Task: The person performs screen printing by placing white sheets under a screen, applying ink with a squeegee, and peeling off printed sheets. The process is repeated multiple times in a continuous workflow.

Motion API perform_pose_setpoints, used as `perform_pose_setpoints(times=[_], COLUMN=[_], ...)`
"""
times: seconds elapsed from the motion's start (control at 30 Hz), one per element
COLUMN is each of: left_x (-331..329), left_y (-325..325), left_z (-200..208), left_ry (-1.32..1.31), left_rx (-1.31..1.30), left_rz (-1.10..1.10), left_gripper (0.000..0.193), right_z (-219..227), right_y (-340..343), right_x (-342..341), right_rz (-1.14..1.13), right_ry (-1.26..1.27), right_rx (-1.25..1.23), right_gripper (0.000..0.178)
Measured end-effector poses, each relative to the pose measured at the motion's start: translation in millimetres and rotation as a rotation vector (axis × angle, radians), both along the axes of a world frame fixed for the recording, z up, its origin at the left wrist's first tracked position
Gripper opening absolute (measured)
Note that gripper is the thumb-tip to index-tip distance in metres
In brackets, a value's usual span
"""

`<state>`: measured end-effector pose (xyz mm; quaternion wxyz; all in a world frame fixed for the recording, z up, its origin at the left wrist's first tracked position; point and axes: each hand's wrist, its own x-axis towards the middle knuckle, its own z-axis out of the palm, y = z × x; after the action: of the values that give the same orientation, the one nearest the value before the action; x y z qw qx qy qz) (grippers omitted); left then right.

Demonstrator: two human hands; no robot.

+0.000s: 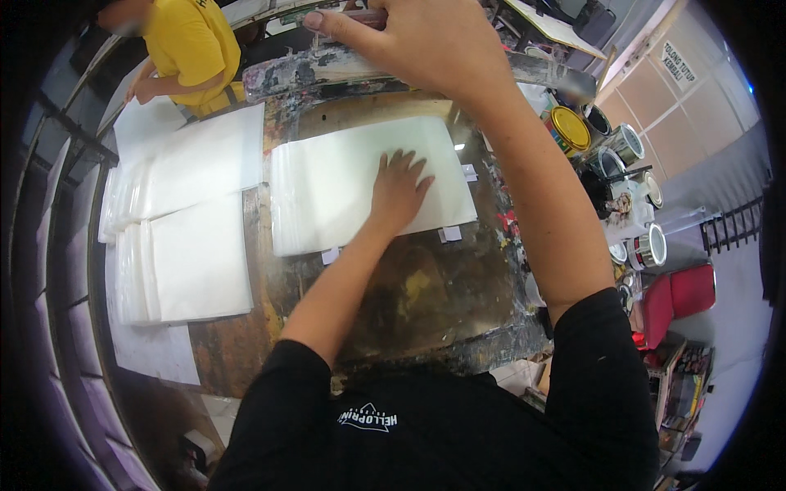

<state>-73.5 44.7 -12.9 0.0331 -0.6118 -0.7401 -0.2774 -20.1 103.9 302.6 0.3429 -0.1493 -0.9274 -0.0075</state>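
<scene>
My left hand (399,191) lies flat, fingers spread, on a stack of white sheets (327,180) in the middle of the worktable. Small white paper tabs (449,235) sit along the stack's edges. My right hand (438,37) is raised at the top of the view, over a long paint-smeared frame (327,72) beyond the stack. Its thumb points left and presses against a reddish-brown part of the frame. The other fingers are mostly cut off by the upper edge, but the hand appears closed round the frame.
More white sheet stacks (201,151) lie to the left. The tabletop (417,303) is dark and stained. Paint cans (569,129) crowd the right side near a red chair (675,303). A rack (61,245) stands far left. Another person in yellow (192,49) works at the back left.
</scene>
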Motion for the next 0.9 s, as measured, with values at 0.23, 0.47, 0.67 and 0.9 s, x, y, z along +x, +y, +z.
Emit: perform_pose_setpoints(times=[0.23, 0.47, 0.67, 0.9], left_x=[-98.6, -79.5, -70.2, -66.9], left_y=[92.4, 89.1, 86.1, 77.4], left_z=[0.0, 17.8, 30.2, 30.9], left_ry=[0.032, 0.122, 0.117, 0.149], left_rx=[-0.217, -0.268, -0.401, -0.448], left_rz=[0.105, 0.059, 0.147, 0.174], left_gripper=[0.098, 0.101, 0.100, 0.101], right_z=[12.2, 38.4, 26.6, 24.3], right_y=[-2.6, -11.7, -7.8, -4.0], right_x=[0.2, -3.1, -5.8, 4.5], right_rz=[0.023, -0.085, -0.082, -0.006], right_ry=[-0.021, -0.164, -0.060, -0.104], right_rx=[-0.039, -0.228, -0.148, -0.121], right_gripper=[0.082, 0.080, 0.081, 0.082])
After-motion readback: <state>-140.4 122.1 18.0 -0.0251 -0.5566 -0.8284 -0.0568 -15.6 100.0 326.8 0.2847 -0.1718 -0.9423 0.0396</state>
